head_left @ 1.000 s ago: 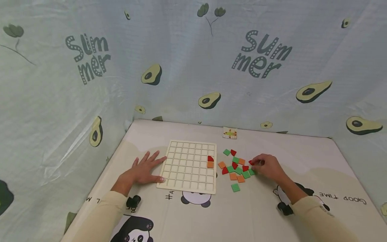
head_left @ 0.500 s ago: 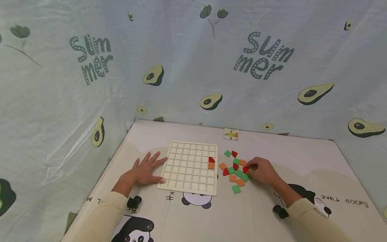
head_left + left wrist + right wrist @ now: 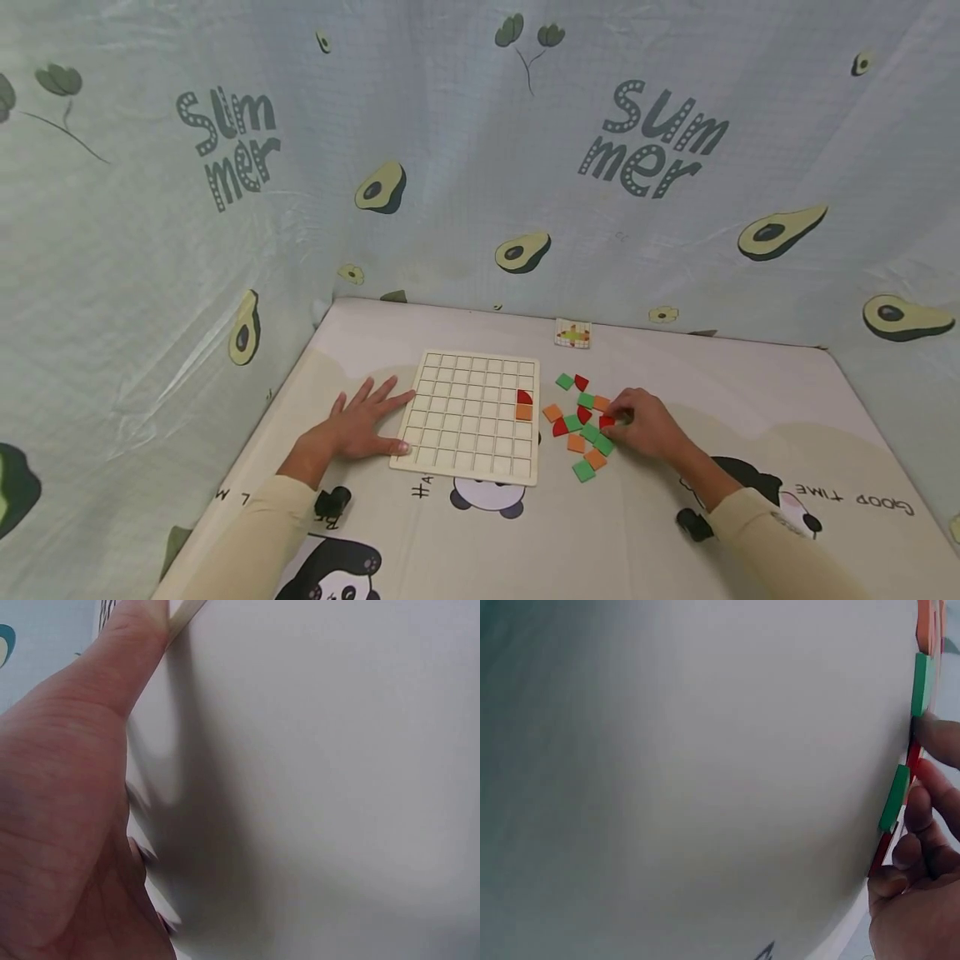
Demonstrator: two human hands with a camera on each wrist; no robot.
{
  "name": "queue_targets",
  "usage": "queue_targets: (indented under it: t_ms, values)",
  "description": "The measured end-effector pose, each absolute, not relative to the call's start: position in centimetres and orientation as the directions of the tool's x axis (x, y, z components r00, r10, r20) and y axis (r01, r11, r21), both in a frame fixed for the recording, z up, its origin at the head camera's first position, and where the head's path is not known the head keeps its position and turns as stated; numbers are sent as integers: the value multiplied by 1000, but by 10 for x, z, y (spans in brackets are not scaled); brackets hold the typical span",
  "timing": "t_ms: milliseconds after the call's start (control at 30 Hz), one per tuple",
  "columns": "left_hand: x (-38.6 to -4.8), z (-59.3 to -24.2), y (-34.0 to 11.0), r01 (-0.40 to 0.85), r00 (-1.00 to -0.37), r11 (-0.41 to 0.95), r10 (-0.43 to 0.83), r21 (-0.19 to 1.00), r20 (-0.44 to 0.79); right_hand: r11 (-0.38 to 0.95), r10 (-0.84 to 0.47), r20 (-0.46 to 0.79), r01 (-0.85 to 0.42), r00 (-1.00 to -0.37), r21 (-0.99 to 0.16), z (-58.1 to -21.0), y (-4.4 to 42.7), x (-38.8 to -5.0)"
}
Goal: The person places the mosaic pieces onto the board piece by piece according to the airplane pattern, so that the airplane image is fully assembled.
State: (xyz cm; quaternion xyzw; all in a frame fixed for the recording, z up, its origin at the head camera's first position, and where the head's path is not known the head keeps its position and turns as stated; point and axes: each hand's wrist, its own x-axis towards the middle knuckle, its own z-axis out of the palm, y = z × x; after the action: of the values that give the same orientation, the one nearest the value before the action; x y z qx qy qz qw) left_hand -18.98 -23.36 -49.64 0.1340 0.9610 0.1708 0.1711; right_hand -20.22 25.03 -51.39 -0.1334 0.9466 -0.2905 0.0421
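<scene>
My left hand (image 3: 356, 425) lies spread at the left side of a pale wooden grid board (image 3: 465, 433), its thumb and a fingertip touching the edge. In the left wrist view, the thumb (image 3: 112, 667) meets a corner of the board (image 3: 182, 621). On the board's right side lie one red quarter-round tile (image 3: 524, 397) and an orange square tile (image 3: 524, 412). My right hand (image 3: 647, 427) has curled fingers and pinches a red quarter-round tile (image 3: 607, 422) at the pile's right edge. In the right wrist view, green tiles (image 3: 896, 799) stand close to its fingertips.
Loose green (image 3: 583, 471), orange (image 3: 552, 412) and red tiles (image 3: 581, 382) lie flat between the board and my right hand. A small pattern card (image 3: 573, 334) lies near the table's back edge. Printed cloth walls (image 3: 450, 250) border the table at the back and sides.
My right hand has moved left into the pile, and the tiles nearest it have shifted slightly left and toward me. My left hand has stayed at the board.
</scene>
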Motion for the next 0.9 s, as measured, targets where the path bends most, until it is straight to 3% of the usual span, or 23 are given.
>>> queue_targets:
  t_ms: [900]
  values:
    - [-191,-498,-234,204,-905,903,321,378,-278,721,-387,58,-341,-920,-604,-509,230,-205]
